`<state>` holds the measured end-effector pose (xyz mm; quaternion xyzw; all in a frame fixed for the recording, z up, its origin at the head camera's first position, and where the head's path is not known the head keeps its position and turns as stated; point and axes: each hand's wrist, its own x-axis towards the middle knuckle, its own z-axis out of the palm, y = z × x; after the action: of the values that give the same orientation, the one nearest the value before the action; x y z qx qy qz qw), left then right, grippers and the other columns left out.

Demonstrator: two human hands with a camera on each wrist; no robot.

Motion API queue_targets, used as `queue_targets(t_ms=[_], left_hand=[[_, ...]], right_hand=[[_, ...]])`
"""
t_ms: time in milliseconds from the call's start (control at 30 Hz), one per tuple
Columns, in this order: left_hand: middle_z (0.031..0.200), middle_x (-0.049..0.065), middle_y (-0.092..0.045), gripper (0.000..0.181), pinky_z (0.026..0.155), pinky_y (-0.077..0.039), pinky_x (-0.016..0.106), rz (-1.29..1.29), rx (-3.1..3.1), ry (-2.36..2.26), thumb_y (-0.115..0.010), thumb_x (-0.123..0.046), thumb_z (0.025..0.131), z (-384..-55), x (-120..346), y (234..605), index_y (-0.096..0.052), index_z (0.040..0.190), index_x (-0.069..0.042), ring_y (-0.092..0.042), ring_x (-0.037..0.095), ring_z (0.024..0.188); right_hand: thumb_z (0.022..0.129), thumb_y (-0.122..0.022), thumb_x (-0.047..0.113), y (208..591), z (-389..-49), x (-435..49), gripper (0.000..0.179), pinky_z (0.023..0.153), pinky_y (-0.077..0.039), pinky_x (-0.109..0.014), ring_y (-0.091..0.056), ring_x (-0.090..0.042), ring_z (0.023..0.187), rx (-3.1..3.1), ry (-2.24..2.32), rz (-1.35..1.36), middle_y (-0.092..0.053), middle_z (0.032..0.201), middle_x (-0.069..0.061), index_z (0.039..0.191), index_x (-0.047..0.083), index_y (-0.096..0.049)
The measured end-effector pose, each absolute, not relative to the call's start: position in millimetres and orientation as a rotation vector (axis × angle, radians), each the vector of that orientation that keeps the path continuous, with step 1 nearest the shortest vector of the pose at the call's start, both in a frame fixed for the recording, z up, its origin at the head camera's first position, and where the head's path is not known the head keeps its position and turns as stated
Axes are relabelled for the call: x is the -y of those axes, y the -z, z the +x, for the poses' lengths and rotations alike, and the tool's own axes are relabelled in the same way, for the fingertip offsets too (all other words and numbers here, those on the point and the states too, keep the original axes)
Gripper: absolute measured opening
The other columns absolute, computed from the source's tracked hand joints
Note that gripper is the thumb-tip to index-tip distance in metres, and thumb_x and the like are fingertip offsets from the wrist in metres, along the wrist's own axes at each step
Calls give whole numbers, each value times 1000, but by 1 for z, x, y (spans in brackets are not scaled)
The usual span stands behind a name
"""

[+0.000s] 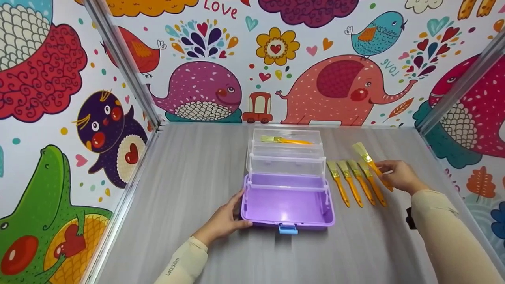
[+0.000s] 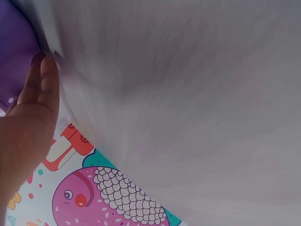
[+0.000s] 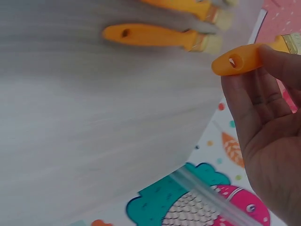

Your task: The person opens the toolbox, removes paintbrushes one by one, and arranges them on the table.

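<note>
A purple plastic box [image 1: 284, 205] with a blue front latch and its clear lid and trays folded back stands in the middle of the table. At its left front corner my left hand [image 1: 227, 217] touches the side with fairly straight fingers, the thumb along the front. In the left wrist view those fingers [image 2: 33, 84] lie against the purple wall. My right hand [image 1: 400, 175] pinches a paintbrush [image 1: 369, 159] by its orange handle, bristles up and leftward. In the right wrist view the handle end [image 3: 235, 61] sits between thumb and fingers, lifted off the table.
Several orange-handled paintbrushes [image 1: 357, 189] lie in a row on the table, right of the box. One more paintbrush [image 1: 288, 140] lies in the clear upper part of the box. Printed cartoon panels [image 1: 221, 86] in metal frames enclose the grey table [image 1: 177, 177].
</note>
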<state>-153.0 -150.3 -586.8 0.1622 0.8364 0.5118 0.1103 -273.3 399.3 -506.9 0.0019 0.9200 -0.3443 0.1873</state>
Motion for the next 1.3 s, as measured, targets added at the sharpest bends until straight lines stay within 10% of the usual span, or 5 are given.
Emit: queue_targets(t_ms=[1300], left_hand=[[149, 24, -43, 103, 105, -42, 49, 457, -2415, -1539, -84, -25, 81, -153, 150, 587, -19, 160, -10, -54, 36, 126]], right_hand=[[87, -62, 3, 539, -262, -436, 56, 93, -52, -53, -52, -44, 110, -2500, 911, 218, -49, 133, -37, 139, -10, -48]])
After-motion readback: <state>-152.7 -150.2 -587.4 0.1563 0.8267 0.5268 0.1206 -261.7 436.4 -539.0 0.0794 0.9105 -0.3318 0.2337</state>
